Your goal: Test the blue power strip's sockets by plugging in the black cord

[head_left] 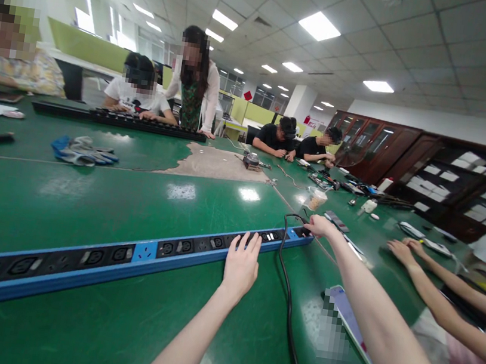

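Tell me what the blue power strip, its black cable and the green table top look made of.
The power strip: blue casing looks like painted metal or plastic, smooth sheen; socket inserts matt black plastic. The cable: black rubber or PVC sheath, bending in loose curves. The table top: green rubbery mat, glossy, mirroring ceiling lights, scratched.

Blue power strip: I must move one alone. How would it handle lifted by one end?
Probably stiff: the power strip lies dead straight on the table. Likely awkward, levering heavily from one end. Its curving black cord would probably flop.

Power strip (124,256) on table (131,202)
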### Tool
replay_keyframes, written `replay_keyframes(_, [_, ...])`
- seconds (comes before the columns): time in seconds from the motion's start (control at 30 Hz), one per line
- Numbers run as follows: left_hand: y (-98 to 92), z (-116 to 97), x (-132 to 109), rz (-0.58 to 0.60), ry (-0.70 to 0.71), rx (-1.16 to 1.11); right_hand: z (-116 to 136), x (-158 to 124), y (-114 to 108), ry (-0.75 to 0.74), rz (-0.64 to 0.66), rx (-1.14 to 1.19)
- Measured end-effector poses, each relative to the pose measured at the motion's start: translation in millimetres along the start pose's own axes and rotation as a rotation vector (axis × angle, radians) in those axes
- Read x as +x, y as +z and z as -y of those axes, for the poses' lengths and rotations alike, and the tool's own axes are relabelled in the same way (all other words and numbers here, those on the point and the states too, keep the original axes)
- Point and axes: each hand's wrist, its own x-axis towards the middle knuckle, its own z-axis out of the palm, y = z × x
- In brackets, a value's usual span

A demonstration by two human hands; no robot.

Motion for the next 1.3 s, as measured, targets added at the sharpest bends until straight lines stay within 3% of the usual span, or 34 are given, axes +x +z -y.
replay_keyframes(0.23, [0.7, 0, 0, -0.002, -0.005, 0.007, 2, -7, -2, 0.002, -0.080, -0.049])
replay_keyframes(0.5, [-0.2, 0, 0, -0.015, 0.000, 0.004, -4, -15, 27, 0.030, -0.219, -0.049])
replay_keyframes(0.63, [0.0, 1, 0, -0.018, -0.001, 0.005, -4, -14, 32, 0.046, -0.261, -0.060])
replay_keyframes(0.87, [-1.3, 1, 0, -0.007, -0.001, 0.003, 4, -23, 45, 0.102, -0.335, -0.068])
replay_keyframes(0.97, [-2.3, 1, 0, -0.018, 0.002, -0.002, 11, -35, 51, 0.150, -0.424, -0.033])
replay_keyframes(1.13, [-3.5, 1, -1, -0.023, 0.011, 0.003, 20, -53, 35, 0.154, -0.499, 0.097])
replay_keyframes(1.3, [-4.8, 2, -2, -0.023, 0.007, -0.006, 36, -83, 6, 0.024, -0.592, 0.220])
